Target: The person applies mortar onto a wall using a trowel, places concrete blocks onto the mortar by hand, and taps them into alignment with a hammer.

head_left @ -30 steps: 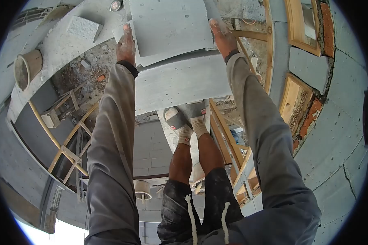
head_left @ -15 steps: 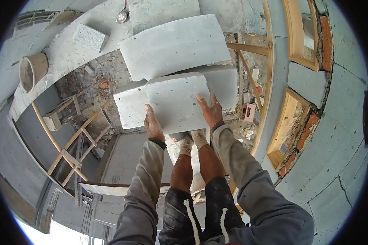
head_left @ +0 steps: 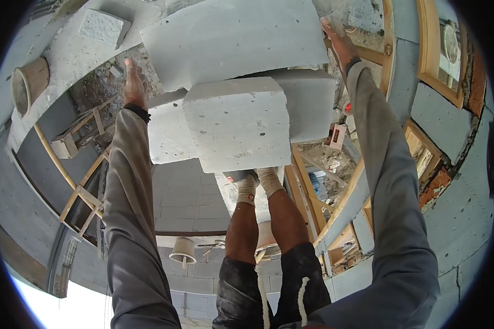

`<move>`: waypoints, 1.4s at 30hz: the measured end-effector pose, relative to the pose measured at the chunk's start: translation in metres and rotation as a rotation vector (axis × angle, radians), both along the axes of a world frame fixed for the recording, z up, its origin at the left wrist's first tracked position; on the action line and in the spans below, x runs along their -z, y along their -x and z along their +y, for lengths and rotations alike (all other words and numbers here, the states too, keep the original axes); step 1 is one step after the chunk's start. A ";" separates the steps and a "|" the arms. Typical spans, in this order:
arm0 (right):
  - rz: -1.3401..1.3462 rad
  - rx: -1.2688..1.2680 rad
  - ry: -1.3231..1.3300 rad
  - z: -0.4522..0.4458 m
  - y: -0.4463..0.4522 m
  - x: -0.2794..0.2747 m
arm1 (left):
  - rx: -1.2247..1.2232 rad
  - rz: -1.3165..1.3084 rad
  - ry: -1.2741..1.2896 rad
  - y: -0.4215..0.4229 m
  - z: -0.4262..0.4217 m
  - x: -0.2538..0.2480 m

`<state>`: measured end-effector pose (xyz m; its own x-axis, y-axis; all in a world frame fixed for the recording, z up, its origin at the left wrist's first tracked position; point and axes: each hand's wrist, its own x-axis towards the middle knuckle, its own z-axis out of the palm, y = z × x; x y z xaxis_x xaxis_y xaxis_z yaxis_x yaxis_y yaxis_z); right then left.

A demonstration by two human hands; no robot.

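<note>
A short grey block (head_left: 236,126) lies in front of my feet on top of a longer grey block (head_left: 310,109), whose two ends show on either side. Beyond them is a large, wide grey block (head_left: 236,41). My left hand (head_left: 134,88) is off that large block's left end, apart from it, with its fingers pointing forward and nothing visible in them. Close beside the right end is my right hand (head_left: 341,44), fingers stretched out and open; whether it touches the block's edge is hard to tell.
A rough block (head_left: 104,27) and a bucket (head_left: 30,85) stand on the ledge at left. Wooden ladder-like framing (head_left: 85,192) is below it. At right are wooden frames (head_left: 442,55), a red hollow brick (head_left: 337,136) and a block wall (head_left: 466,219). Another bucket (head_left: 183,250) hangs lower down.
Both hands have let go of the short block and moved forward and apart, to either side of the large block. A second ago they were at the sides of a block farther forward.
</note>
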<state>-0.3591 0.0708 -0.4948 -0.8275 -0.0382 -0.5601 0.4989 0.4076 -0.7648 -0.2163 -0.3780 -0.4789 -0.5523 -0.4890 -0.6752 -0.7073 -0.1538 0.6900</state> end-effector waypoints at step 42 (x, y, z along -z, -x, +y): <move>-0.300 0.552 0.034 0.112 -0.446 -0.570 | 0.806 -0.239 -0.670 -0.132 0.182 -0.446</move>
